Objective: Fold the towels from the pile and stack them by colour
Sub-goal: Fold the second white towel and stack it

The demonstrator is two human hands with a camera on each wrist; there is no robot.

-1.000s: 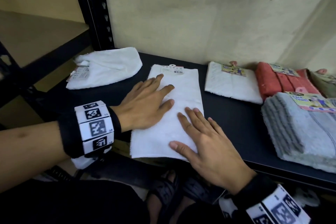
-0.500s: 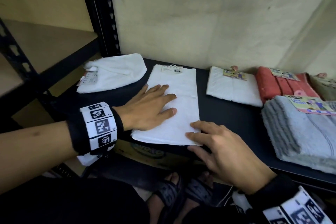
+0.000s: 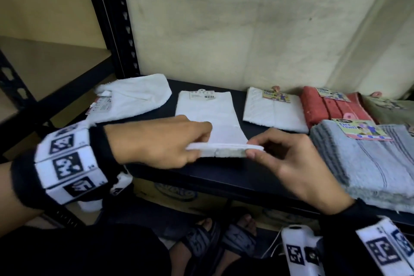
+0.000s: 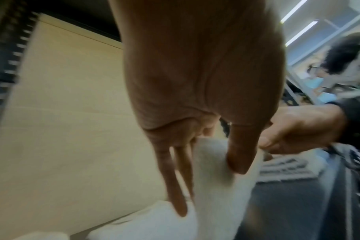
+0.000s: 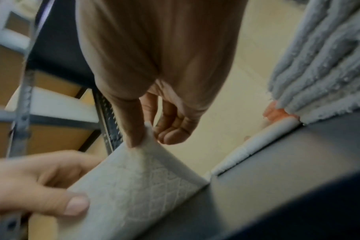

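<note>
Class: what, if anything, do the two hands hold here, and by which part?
Both hold the white towel by its raised near edge: left hand pinches the left corner, right hand the right corner.

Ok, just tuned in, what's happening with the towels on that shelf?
A person is mid-fold on a white towel. The left hand and the right hand each pinch a near corner and hold that edge lifted off the black shelf, while the far, tagged end lies flat. Beside it are a rumpled white towel, a folded white towel, red towels and a grey stack.
</note>
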